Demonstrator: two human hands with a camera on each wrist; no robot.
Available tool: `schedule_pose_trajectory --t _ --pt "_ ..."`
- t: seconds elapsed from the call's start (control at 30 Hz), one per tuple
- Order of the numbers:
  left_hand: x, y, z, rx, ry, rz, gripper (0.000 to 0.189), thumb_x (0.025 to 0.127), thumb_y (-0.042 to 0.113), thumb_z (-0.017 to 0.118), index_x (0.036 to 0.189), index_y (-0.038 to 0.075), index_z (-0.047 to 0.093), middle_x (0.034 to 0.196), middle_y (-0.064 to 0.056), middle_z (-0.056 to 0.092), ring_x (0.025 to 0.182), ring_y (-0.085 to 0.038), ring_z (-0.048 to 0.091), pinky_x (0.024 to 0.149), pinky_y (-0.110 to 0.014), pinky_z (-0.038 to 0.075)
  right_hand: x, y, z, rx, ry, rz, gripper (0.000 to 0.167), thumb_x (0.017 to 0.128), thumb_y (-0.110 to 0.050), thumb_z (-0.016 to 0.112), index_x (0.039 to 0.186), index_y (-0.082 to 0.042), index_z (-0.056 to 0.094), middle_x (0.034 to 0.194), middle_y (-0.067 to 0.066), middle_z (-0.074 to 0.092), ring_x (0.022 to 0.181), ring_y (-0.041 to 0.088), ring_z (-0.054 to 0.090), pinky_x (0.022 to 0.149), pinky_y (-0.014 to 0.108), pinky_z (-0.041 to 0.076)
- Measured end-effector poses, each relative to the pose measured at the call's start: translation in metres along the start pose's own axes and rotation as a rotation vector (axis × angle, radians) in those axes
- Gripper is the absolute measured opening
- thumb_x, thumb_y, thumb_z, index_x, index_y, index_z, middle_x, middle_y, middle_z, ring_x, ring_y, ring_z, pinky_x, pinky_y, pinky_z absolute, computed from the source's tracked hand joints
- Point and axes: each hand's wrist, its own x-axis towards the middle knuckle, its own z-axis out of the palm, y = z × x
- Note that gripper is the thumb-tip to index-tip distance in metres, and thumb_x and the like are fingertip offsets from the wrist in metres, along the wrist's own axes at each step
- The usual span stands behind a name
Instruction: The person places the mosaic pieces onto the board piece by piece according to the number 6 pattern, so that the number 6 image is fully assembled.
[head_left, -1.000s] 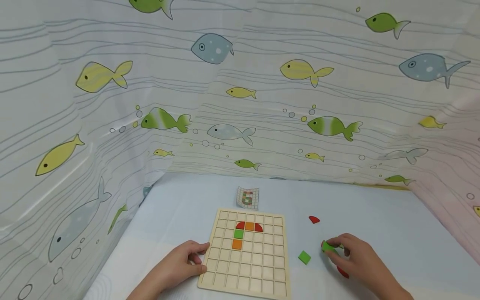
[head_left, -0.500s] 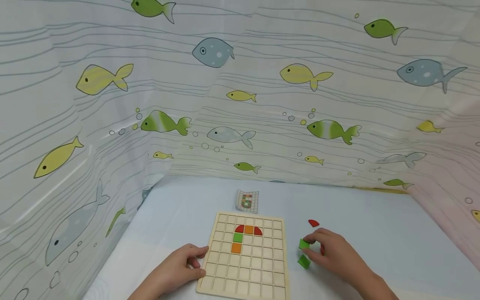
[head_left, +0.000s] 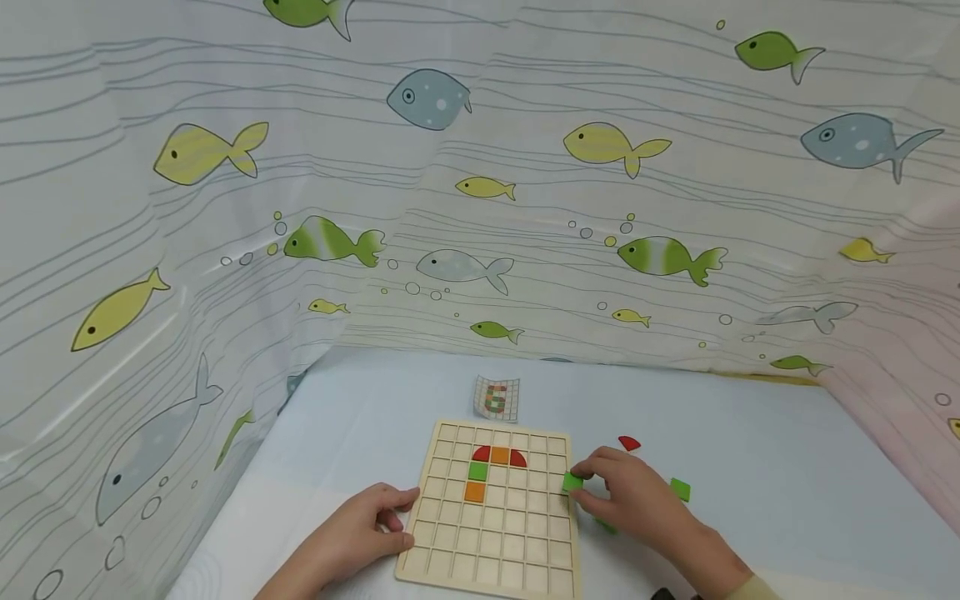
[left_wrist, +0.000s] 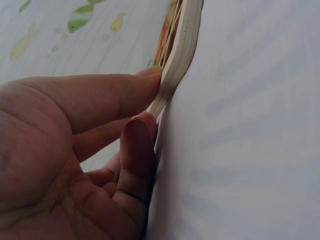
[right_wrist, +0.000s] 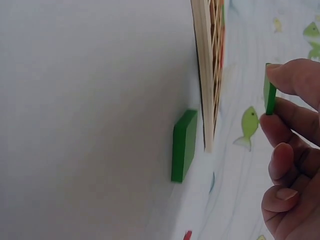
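Observation:
The pale wooden grid board (head_left: 491,533) lies on the table with two red quarter-circle tiles (head_left: 482,454), two orange square tiles (head_left: 474,492) and a green square tile (head_left: 477,472) set in its cells. My left hand (head_left: 367,527) holds the board's left edge, thumb and fingers against it; the left wrist view shows the fingertips right at the wooden rim (left_wrist: 175,70). Between thumb and fingertips my right hand (head_left: 637,492) pinches a green square tile (right_wrist: 270,90), over the board's right edge. Under that hand another green tile (right_wrist: 185,145) rests on the table, mostly hidden in the head view.
A small printed pattern card (head_left: 497,398) lies behind the board. To the right are a loose red quarter-circle tile (head_left: 629,442) and a green tile (head_left: 680,489). Fish-patterned sheeting (head_left: 540,275) walls the table at the back and sides.
My right hand has moved left with the green tile, from the loose tiles to the board's right edge. Another green tile now shows behind that hand. The left hand stays put.

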Motion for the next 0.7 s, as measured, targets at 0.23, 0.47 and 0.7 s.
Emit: schedule_pose_trajectory --t 0.23,0.47,0.7 --pt "-0.001 0.002 0.000 0.006 0.000 0.015 0.062 0.079 0.025 0.084 0.134 0.005 0.062 0.105 0.002 0.059 0.080 -0.009 0.055 0.065 -0.026 0.043 0.012 -0.013 0.006 -0.011 -0.012 -0.049 0.017 0.086 -0.031 0.078 0.102 -0.025 0.074 0.095 -0.022 0.059 0.089 0.001 0.059 0.077 0.027 0.051" --pt "-0.002 0.004 -0.001 0.009 0.007 0.007 0.062 0.079 0.024 0.084 0.134 0.005 0.063 0.104 0.002 0.059 0.079 -0.010 0.055 0.064 -0.026 0.042 0.020 -0.022 0.013 -0.008 -0.016 -0.102 0.017 0.086 -0.031 0.078 0.101 -0.024 0.074 0.096 -0.020 0.060 0.089 0.003 0.059 0.078 0.027 0.051" --pt "-0.002 0.004 0.000 0.010 0.006 0.005 0.062 0.078 0.024 0.084 0.134 0.005 0.063 0.102 0.002 0.058 0.078 -0.010 0.054 0.064 -0.026 0.042 0.030 -0.034 0.017 0.001 -0.072 -0.112 0.021 0.087 -0.031 0.077 0.104 -0.019 0.075 0.098 -0.016 0.062 0.092 0.007 0.059 0.082 0.030 0.051"
